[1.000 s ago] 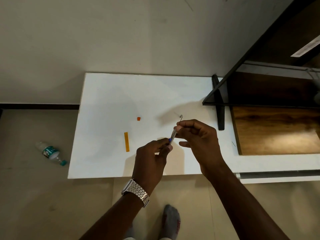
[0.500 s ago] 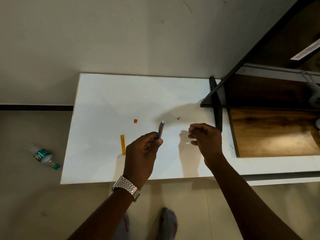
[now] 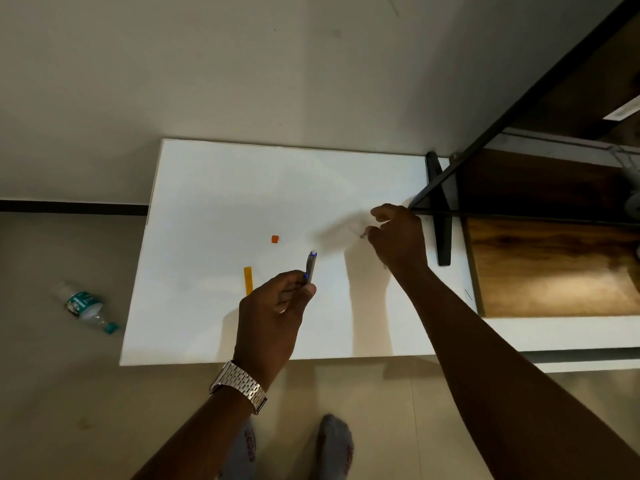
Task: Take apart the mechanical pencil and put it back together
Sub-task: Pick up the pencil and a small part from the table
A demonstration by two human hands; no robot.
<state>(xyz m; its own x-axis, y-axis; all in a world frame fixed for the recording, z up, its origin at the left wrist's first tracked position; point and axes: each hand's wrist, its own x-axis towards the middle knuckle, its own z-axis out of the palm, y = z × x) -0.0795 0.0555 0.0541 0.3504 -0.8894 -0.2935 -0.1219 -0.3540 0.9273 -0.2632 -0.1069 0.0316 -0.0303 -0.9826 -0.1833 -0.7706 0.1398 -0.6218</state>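
My left hand (image 3: 273,306) grips the grey mechanical pencil barrel (image 3: 311,266), which has blue trim, by its lower end. The barrel's top points up and away from me over the white board (image 3: 214,188). My right hand (image 3: 398,237) is stretched out to the right of it. Its fingertips rest beside a small dark metal pencil part (image 3: 362,235) lying on the board, and the thumb is lifted above, apart from the fingers. A small orange piece (image 3: 275,239) and a yellow strip (image 3: 248,280) lie on the board left of the barrel.
A black stand foot (image 3: 440,216) and a dark-framed wooden shelf (image 3: 554,265) border the board on the right, close to my right hand. A plastic bottle (image 3: 88,306) lies on the floor to the left. My socked feet (image 3: 334,445) are below the board's near edge.
My hands have come apart. The right hand left the barrel's top and moved right and away to the small metal part. The left hand kept the barrel and stayed roughly in place.
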